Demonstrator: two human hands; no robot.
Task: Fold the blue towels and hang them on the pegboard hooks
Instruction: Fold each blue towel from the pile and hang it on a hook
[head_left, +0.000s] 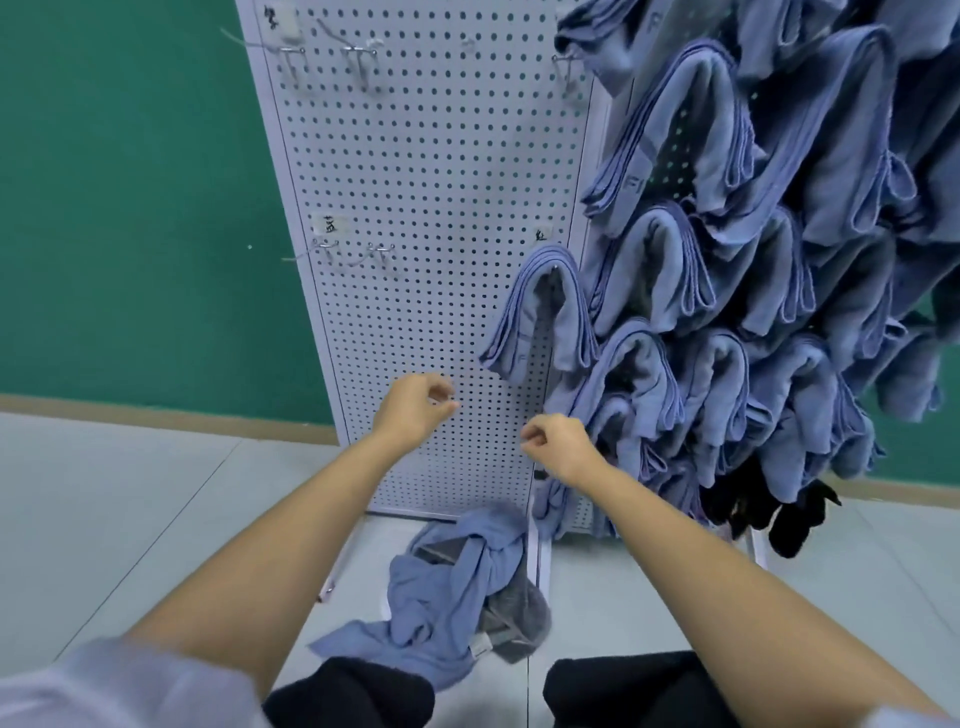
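1. The loose blue towels (452, 587) are lying in a crumpled heap on the floor at 6 o'clock, at the foot of the pegboard (415, 182). A grey cloth (519, 613) is tangled in at the heap's 4 o'clock.
2. One folded towel (540, 312) is being carried by a hook just right of centre. Many more are hanging in rows on the panel at 3 o'clock.
3. The left hand (415, 408) and the right hand (556, 447) are being held up near the board, above the heap. Each grip is being held together, with the fingers curled in and nothing seen inside.
4. By judgement, a towel is now being called for from the heap. It is best lifted by two corners, shaken flat and folded into a narrow band with matched edges, so that it is hanging evenly like its neighbours.
5. Free hooks (382, 252) are standing bare at 10 o'clock, with others at 11 o'clock. The lower pair is being judged the easier reach.
6. The pale tiled floor (130, 493) is spreading out at 8 o'clock, and a green wall (130, 208) is rising behind it at 9 o'clock.
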